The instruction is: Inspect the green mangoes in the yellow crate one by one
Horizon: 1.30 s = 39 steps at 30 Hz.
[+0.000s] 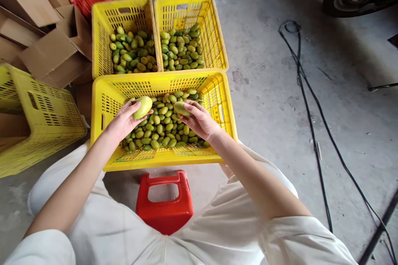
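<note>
Over the front crate (pixel 164 161), left hand (pixel 127 116) grips slanted fruit (pixel 143 107), right hand (pixel 200 121) crosswise fruit (pixel 180 108).

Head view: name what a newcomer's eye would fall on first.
Probably the near yellow crate, centre, holding a heap of green fruit, with two fuller-coloured yellow crates behind it. Above that heap, the left hand holds a large pale fruit and the right hand a darker one. Bright red plastic stands out between the legs.
</note>
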Each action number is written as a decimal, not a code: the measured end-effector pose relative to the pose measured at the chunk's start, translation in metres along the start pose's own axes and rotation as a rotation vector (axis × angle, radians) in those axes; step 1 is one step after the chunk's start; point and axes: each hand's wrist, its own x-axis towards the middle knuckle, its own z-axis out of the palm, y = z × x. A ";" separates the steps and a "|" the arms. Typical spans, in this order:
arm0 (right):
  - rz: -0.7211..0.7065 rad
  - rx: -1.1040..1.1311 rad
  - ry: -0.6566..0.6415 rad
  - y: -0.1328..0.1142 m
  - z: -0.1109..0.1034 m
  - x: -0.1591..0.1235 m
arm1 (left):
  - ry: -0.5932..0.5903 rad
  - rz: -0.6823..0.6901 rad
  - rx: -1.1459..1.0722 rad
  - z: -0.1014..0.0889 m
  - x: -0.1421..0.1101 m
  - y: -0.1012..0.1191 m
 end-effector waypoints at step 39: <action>0.052 0.085 0.201 0.004 -0.013 0.012 | 0.235 0.165 0.069 -0.017 0.002 0.027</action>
